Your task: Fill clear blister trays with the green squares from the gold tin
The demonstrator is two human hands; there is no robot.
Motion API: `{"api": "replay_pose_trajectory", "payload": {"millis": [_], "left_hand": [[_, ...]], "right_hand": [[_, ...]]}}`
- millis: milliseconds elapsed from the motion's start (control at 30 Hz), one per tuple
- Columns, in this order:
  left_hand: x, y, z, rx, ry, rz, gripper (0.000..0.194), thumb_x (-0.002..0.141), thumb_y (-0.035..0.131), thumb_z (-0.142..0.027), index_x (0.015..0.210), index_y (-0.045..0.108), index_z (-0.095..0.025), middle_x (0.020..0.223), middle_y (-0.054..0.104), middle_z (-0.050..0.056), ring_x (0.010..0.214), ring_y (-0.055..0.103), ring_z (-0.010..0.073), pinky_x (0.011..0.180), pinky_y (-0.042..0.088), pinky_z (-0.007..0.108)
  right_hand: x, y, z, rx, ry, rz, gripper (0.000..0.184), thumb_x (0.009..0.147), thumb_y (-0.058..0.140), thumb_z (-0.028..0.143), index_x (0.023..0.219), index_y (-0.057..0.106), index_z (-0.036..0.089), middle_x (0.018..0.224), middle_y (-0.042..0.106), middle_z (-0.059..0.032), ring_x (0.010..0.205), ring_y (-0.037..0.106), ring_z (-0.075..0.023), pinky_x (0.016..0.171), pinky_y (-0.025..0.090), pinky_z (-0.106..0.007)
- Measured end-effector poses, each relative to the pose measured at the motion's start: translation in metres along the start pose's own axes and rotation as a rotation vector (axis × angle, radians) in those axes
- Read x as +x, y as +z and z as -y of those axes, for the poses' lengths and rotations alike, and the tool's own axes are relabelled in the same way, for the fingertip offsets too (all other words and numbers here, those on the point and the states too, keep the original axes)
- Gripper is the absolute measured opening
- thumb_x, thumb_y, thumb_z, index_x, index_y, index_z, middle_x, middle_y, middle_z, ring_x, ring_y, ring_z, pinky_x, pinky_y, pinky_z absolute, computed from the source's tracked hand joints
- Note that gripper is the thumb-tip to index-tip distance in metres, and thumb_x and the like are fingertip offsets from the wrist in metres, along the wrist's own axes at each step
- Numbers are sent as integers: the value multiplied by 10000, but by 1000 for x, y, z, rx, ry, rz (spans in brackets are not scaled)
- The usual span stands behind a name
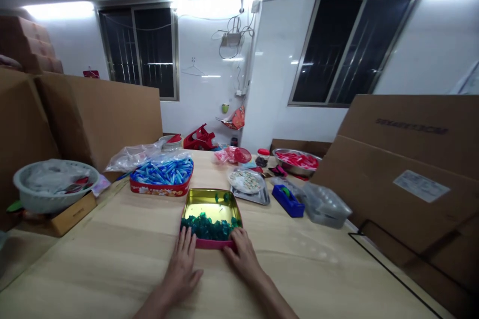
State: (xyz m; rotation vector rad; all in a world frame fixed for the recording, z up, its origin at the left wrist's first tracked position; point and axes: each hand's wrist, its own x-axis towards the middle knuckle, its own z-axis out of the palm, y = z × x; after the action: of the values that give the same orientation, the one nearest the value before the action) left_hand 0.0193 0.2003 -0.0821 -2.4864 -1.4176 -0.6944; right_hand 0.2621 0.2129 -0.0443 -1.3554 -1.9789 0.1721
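Before me stands a shallow rectangular tin [209,202] with a gold inside and a pink-red outer wall. Small dark green translucent pieces [209,227] are heaped along its near side, and a few lie by its far right corner. My left hand [183,261] rests at the near left corner, its fingers stretched out over the rim and its thumb apart. At the near right corner my right hand [243,254] holds the tin, fingers bent over the rim and thumb against the front wall. Whether the fingertips touch the green pieces I cannot tell.
Behind on the left is a red tin [160,189] of blue pieces. A metal tray [264,194] with a white plate, a blue tape dispenser [288,202] and a clear plastic box [325,207] stand right. Further back is a bowl [297,167] of red pieces. Cardboard boxes [101,114] flank the table.
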Motion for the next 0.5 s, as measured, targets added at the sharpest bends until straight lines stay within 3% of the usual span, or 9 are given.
{"api": "replay_pose_trajectory", "payload": {"millis": [267,500], "left_hand": [[65,19,32,-69,-52,119,828,742,554,-391,1423,259,-26,1518,131,234,1407,23,378,1085,254,547],[125,19,48,-92,-150,367,969,743,538,-531,1433,168,40,1512,-13,267,1393,-70,398,1115,162,514]], "right_hand": [[63,21,-35,-68,40,20,107,763,579,232,824,499,199,920,553,-64,938,477,-241,801,432,-357],[109,47,-58,-186,129,1,314,799,548,346,1041,526,147,1168,527,-163,1117,455,-304,915,405,-427]]}}
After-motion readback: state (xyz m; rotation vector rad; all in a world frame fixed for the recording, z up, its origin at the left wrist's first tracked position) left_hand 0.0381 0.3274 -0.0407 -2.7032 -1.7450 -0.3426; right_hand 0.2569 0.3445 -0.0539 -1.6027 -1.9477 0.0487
